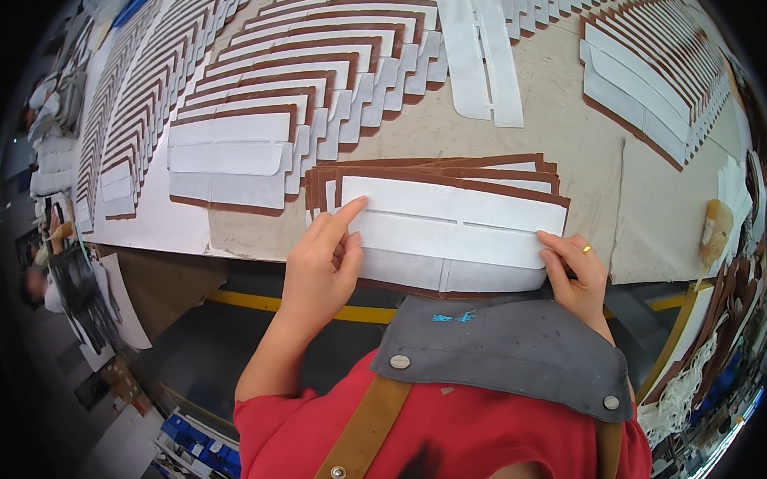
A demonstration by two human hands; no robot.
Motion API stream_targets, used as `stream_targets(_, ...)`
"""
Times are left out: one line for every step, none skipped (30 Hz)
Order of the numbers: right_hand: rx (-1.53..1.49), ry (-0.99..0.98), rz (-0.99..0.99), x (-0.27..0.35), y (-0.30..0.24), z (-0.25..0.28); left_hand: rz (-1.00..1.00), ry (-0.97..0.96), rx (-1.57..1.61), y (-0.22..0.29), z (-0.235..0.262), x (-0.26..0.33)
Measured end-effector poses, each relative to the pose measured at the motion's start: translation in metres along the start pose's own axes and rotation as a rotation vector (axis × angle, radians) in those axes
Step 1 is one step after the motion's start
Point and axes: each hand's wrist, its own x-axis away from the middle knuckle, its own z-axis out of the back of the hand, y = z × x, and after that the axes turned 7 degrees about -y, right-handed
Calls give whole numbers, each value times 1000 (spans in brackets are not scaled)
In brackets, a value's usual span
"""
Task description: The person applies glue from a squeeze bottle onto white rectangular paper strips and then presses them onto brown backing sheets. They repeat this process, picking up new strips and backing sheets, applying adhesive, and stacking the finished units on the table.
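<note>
A flat white panel with brown edges (417,231) lies in front of me on a small, slightly fanned pile of similar panels (516,163). It has a narrow slit line across its middle and a greyer lower part. My left hand (321,263) is at its left end, the index finger stretched onto the surface, the thumb by the edge and the other fingers curled. At the right end, my right hand (577,273) pinches the edge between thumb and fingers; a ring is on one finger. The undersides of both grips are hidden.
Long overlapping rows of brown-edged panels (228,148) cover the table's left and back. Another fanned row (640,87) lies at the right. Two white strips (483,59) lie at the back middle. Brown strips and white threads (689,389) hang beside me at the right.
</note>
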Motion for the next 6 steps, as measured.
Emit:
stream_targets(-17,-1,3,0,2,-2,3,-7,-7,0,1,0)
stream_targets(-22,8,-5,2,4,1,-12,5,-12,0,-2,-2)
stream_targets(-31,1,-22,3,4,2,-28,16,-16,-1,-3,-2)
stream_targets(-41,-4,-40,2,1,0,-44,27,-20,-2,-3,-1)
stream_targets(-44,-8,-58,1,1,1,2,7,-21,-2,-3,-1)
stream_targets(-42,-2,-41,1,2,1,-2,5,-27,-5,-4,0)
